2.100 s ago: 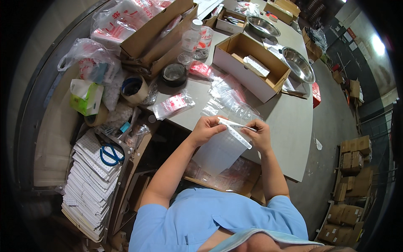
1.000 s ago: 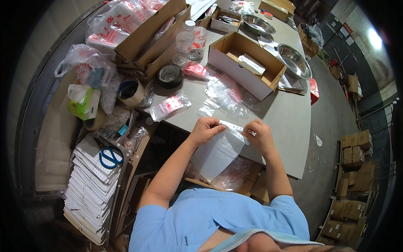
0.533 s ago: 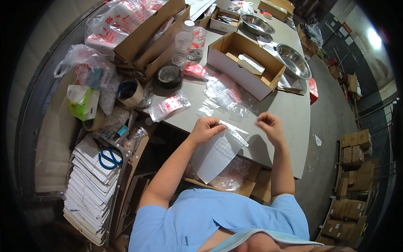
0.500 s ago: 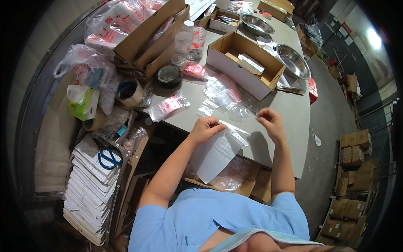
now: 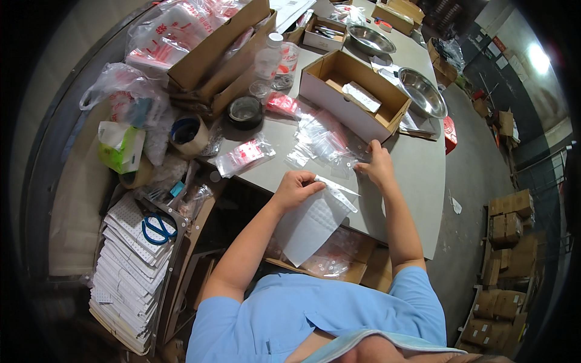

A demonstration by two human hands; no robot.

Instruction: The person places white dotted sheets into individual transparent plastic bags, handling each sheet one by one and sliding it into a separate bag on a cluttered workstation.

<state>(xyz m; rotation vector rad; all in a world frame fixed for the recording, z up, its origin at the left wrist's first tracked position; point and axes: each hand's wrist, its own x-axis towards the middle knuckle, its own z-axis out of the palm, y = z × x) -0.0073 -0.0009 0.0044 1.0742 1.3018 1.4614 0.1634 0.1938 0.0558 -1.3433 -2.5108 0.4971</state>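
My left hand (image 5: 295, 192) is closed on the upper edge of a white sheet of small stickers (image 5: 311, 227), which hangs down over the table's front edge. The sheet's top is folded over, so a narrow strip points to the right. My right hand (image 5: 377, 166) has its thumb and fingers apart, beside the right end of a loose spread of small clear plastic bags (image 5: 327, 140). Its thumb tip is at the nearest bags; whether it touches one I cannot tell. A bundle of clear bags with red print (image 5: 245, 155) rests left of the spread.
Beyond the bags stands an open cardboard box (image 5: 345, 100); steel bowls (image 5: 422, 92) are behind it. Tape rolls (image 5: 244, 112) and a clear bottle (image 5: 267, 59) sit to the left. Blue-handled scissors (image 5: 158, 229) lie on stacked sticker sheets (image 5: 130, 272). An open drawer (image 5: 327, 263) holds more bags.
My right hand has moved slightly left and forward to the loose bags, and its fingers have spread from a pinch. My left hand with the sticker sheet has stayed nearly still.
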